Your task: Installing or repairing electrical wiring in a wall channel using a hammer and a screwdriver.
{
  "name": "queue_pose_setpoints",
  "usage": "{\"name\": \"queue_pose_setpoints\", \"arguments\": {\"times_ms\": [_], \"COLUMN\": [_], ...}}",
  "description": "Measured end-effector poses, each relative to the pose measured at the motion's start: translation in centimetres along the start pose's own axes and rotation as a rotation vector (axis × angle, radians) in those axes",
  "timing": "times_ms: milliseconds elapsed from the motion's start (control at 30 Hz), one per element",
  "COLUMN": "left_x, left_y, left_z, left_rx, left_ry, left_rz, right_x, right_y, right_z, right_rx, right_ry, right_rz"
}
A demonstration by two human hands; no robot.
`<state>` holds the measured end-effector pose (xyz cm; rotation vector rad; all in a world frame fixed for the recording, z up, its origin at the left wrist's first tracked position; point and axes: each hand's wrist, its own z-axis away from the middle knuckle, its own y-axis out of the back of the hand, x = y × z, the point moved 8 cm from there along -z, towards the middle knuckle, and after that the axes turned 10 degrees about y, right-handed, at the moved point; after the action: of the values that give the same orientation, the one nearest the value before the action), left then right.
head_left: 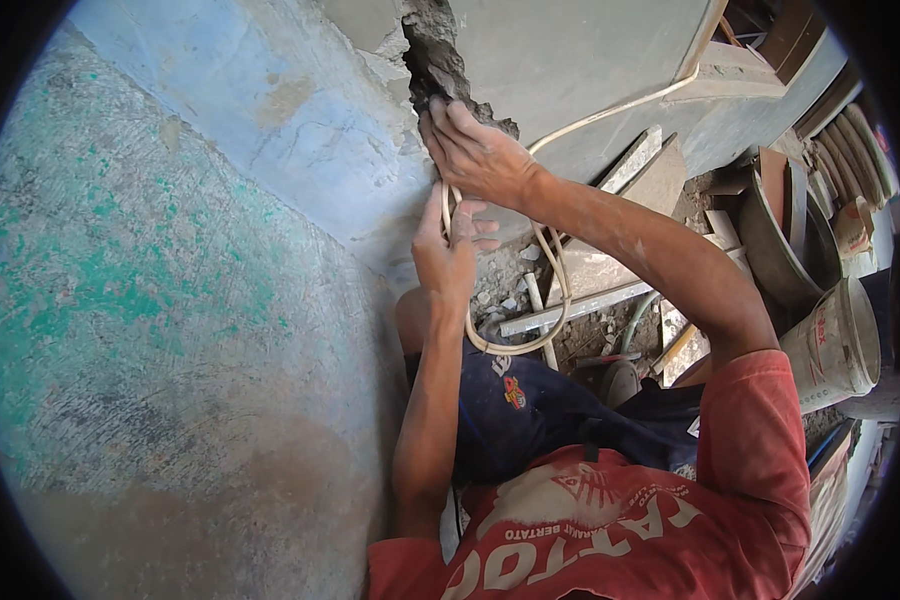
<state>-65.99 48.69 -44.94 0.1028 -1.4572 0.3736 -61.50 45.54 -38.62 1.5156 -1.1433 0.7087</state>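
A cream-coloured electrical cable (518, 350) hangs in loose loops below my hands, and its upper part runs up along the wall. My left hand (446, 248) grips the cable between thumb and fingers, with the other fingers loosely bent. Just above it, my right hand (482, 158) is closed over the upper stretch of cable. Its fingertips reach the lower part of a rough, broken channel (438, 62) in the plastered wall. The palm and fingers hide the cable's end there.
On the left is a wall face (170, 330) with worn green and blue paint. Boards (635, 170) and rubble lie at the wall's foot. A basin (785, 240) and a dirty white bucket (832, 345) stand at right. More cable (620, 107) crosses the grey wall toward a wooden frame.
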Motion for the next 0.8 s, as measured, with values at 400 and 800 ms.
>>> {"name": "queue_pose_setpoints", "arguments": {"times_ms": [400,800], "left_x": [1.6,2.2], "left_y": [-1.0,-1.7], "left_z": [0.7,2.0], "left_rx": [-0.07,0.023], "left_ry": [-0.041,0.049], "left_rz": [-0.031,-0.297], "right_x": [0.1,0.3], "right_y": [-0.5,-0.3], "right_z": [-0.9,-0.6], "right_rx": [-0.021,-0.007], "right_ry": [0.06,0.028], "right_rz": [-0.058,-0.106]}}
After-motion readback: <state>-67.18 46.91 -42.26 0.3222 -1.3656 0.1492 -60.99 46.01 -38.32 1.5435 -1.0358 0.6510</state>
